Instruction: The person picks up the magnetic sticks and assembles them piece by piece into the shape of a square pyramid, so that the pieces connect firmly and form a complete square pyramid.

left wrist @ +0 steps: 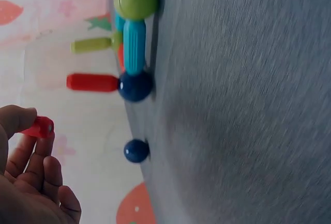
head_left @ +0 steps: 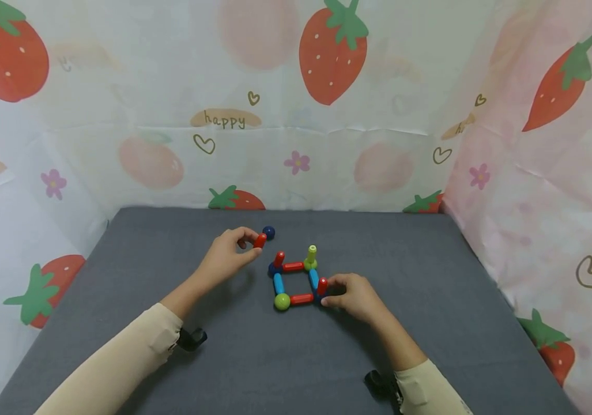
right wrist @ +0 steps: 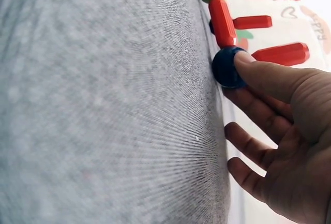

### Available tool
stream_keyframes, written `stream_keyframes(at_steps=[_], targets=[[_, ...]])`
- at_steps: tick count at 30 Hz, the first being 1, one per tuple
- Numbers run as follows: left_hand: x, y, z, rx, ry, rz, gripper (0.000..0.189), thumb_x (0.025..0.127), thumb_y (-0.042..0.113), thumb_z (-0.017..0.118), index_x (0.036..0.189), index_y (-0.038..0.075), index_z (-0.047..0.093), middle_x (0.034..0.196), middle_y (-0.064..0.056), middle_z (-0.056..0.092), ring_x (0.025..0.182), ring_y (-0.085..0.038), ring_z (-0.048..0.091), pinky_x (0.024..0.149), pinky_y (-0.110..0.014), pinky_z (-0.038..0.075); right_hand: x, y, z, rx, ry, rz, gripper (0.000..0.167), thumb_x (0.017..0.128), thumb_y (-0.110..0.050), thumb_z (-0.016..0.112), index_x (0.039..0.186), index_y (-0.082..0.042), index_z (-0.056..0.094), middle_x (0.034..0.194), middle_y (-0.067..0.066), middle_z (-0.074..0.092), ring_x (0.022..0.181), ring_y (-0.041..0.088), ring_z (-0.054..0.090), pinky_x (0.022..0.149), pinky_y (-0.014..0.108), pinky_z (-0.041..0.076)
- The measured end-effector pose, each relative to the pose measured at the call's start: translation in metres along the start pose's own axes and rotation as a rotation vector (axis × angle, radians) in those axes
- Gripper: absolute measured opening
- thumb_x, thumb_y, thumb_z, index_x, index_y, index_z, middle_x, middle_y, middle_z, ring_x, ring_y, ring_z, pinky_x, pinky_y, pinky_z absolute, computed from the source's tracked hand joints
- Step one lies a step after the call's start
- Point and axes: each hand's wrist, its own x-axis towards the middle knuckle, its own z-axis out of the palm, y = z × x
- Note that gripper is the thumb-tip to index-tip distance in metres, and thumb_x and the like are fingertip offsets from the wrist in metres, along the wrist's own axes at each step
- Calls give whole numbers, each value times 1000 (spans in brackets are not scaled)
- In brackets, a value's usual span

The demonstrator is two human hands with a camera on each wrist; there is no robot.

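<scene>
My left hand (head_left: pixel 225 252) pinches a short red rod (head_left: pixel 260 241) between thumb and fingers, above the table at the far left of a square frame. That frame has red rods (head_left: pixel 302 299) and light blue rods (head_left: pixel 279 284) joined by balls at the corners. With thumb and fingers my right hand (head_left: pixel 356 297) grips the dark blue ball (right wrist: pixel 227 69) at the near right corner. A red rod (right wrist: pixel 282 54) stands upright from this ball. Another upright red rod (left wrist: pixel 93 82) and a yellow-green one (head_left: pixel 312 253) rise from the two far corners. The near left green ball (head_left: pixel 282 301) carries no upright.
A loose dark blue ball (head_left: pixel 268 233) lies on the grey tabletop (head_left: pixel 379 248) beyond the frame, close by the left hand's rod. Strawberry-printed cloth (head_left: pixel 296 167) hangs behind the table and along both sides.
</scene>
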Motion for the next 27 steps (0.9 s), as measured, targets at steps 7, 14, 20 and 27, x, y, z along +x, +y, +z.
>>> stream_keyframes(at_steps=[7, 14, 20, 27], targets=[[-17, 8, 13, -1, -53, -5, 23, 95, 30, 75, 116, 21, 69, 111, -3, 65, 105, -28, 56, 81, -38, 47, -1, 2, 1, -4, -6, 6, 33, 81, -25, 89, 111, -18, 77, 116, -1, 72, 109, 19, 63, 97, 45, 51], [-28, 10, 23, 15, -106, 20, 23, 93, 30, 78, 113, 22, 70, 111, -8, 65, 103, -30, 58, 82, -39, 48, 0, 2, 0, 7, -2, 13, 34, 81, -25, 89, 112, -17, 77, 116, 1, 72, 111, 22, 63, 98, 45, 51], [-34, 12, 34, 39, -182, 18, 21, 92, 30, 79, 111, 25, 70, 107, -5, 65, 98, -22, 58, 82, -36, 49, 0, 4, -1, 7, 2, 17, 33, 80, -25, 90, 110, -18, 77, 113, -1, 73, 109, 20, 64, 98, 44, 51], [-34, 12, 45, 83, -225, 34, 20, 90, 28, 81, 107, 26, 71, 103, -2, 65, 94, -18, 56, 80, -35, 48, 0, 2, 0, 3, -1, -5, 34, 80, -25, 89, 111, -18, 77, 115, -1, 73, 110, 20, 64, 96, 44, 51]])
